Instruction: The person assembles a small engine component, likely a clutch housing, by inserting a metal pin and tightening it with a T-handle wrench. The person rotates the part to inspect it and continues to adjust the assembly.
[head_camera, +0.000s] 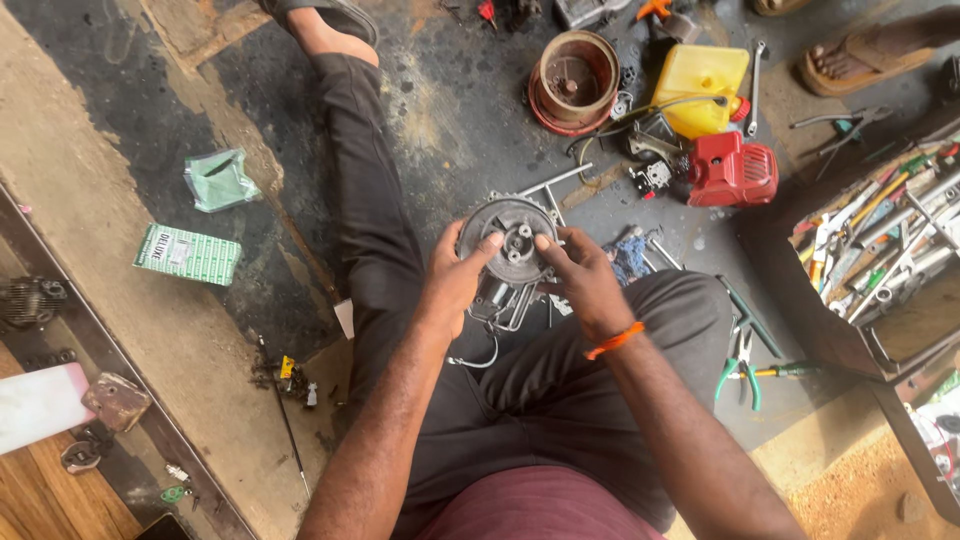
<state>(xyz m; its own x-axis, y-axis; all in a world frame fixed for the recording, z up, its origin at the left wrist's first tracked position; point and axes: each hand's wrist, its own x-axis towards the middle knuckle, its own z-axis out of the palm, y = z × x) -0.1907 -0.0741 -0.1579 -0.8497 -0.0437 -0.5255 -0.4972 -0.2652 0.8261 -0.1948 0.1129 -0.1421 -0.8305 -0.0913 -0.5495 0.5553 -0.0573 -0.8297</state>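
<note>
Grey metal fills the middle of the view: we hold a round engine part (517, 243), a finned wheel with a hub and some holes, above our lap and between both hands. Our left hand (452, 275) is closed on its left rim, with the thumb laid over the face, and our right hand (580, 272) grips the right rim in the same way, so the disc faces up to us and we can look at its centre. A small bracket with a thin wire hangs under the wheel, which may be why we keep it lifted and level. On the right wrist there is an orange band (614, 341). We sit on the dark oily floor (160, 120) with the legs stretched out, so the other things lie within reach: green-handled pliers (741, 368) just beside the right thigh, a red engine cover (731, 170) and a yellow fuel tank (701, 88) further ahead, and an open toolbox (880, 240) at the right. A green carton (188, 254) lies well apart at the left.
</note>
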